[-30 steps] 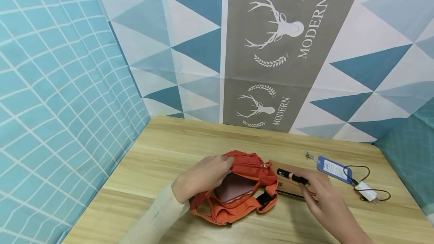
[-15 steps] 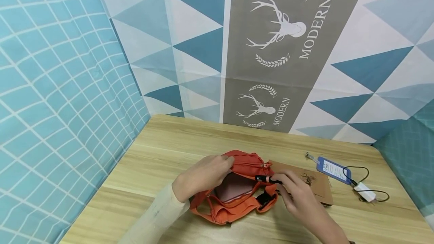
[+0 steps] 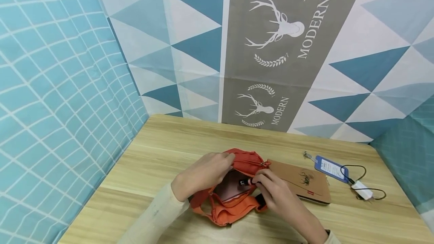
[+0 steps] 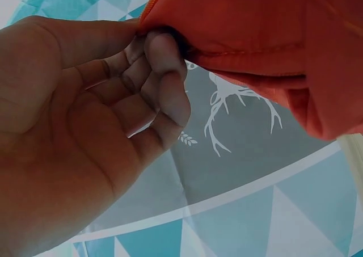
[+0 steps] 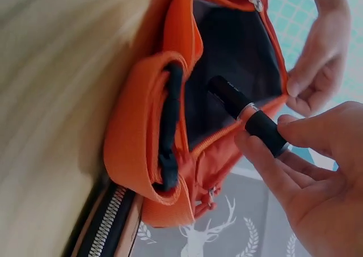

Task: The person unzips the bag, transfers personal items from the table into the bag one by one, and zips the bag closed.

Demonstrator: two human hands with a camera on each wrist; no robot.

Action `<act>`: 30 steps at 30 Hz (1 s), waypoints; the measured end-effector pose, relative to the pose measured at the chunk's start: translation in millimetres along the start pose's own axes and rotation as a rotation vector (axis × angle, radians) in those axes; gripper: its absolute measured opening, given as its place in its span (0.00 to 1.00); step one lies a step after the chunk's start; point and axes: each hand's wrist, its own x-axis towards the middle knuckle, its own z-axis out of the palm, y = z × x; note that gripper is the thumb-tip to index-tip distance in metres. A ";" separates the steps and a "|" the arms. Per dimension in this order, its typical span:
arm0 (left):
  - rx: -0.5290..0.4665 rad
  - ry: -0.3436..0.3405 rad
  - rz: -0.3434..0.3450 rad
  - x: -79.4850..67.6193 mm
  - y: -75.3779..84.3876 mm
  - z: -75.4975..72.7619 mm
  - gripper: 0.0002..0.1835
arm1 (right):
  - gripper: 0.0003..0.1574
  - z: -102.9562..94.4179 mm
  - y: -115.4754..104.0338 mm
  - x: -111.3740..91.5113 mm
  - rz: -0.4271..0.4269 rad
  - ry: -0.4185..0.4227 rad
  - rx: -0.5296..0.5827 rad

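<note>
An orange-red waist bag (image 3: 249, 162) lies on the table with its main pocket unzipped. My left hand (image 3: 204, 172) pinches the pocket's rim and holds it up; in the left wrist view the bag's cloth (image 4: 244, 27) sits between thumb and fingers. Between the thumb and fingertips of my right hand (image 3: 278, 193) is a black lipstick (image 3: 244, 182) with a pinkish metallic band. Seen from the right wrist, the lipstick (image 5: 262, 127) points into the bag's dark-lined opening. The bag's orange strap and black buckle (image 5: 168, 126) hang beside the opening.
A flat brown case (image 3: 295, 178) with a deer print and a zip along its edge lies right of the bag. Farther right are a blue badge holder (image 3: 330, 168) and a white charger (image 3: 362, 190) with a black cable. Patterned cloth walls border the wooden table (image 3: 162, 138).
My right hand has moved left from above the brown case, bringing the lipstick to the bag's opening. The left hand stays on the rim.
</note>
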 end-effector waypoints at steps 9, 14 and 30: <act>0.012 0.013 0.009 -0.5 -0.9 -0.9 0.04 | 0.12 11.5 -8.0 -0.9 0.040 -0.003 -0.070; 0.005 0.024 0.013 -1.1 -1.5 -0.9 0.04 | 0.16 25.3 -16.5 -3.8 0.066 -0.017 -0.007; 0.033 0.016 0.023 -2.0 0.6 0.5 0.02 | 0.30 48.3 -26.8 -15.4 0.201 -0.495 -0.082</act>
